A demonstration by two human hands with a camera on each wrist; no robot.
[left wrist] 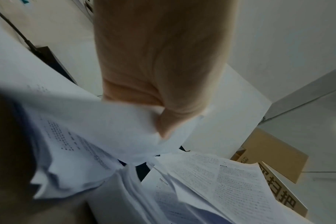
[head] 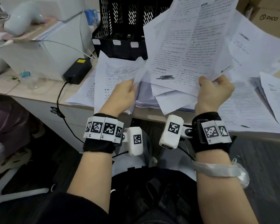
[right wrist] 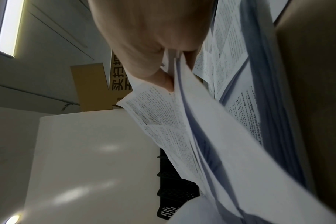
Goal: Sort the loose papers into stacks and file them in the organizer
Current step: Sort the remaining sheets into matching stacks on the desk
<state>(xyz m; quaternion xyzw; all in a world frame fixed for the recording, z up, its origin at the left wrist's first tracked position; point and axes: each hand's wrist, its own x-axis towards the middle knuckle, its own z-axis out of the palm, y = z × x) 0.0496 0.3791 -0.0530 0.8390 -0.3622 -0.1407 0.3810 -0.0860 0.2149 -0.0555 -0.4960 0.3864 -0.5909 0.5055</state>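
My right hand (head: 214, 91) pinches the bottom edge of a fanned bunch of printed sheets (head: 192, 46), raised above the desk; the right wrist view shows the same bunch (right wrist: 163, 121) under my thumb. My left hand (head: 121, 96) grips a smaller set of sheets with a table printed on them (head: 118, 73), held low near the desk's front edge; the left wrist view shows that set (left wrist: 105, 121) folded under my fingers. The black mesh organizer (head: 120, 26) stands behind, partly hidden by the raised sheets. More loose papers (head: 252, 107) lie spread over the desk.
A white box-shaped appliance (head: 44, 50) stands at the left, with a black power brick (head: 78, 70) and its cable beside it. Cardboard boxes (head: 268, 15) sit at the back right. A small clear bottle (head: 32, 80) lies on the desk's left part.
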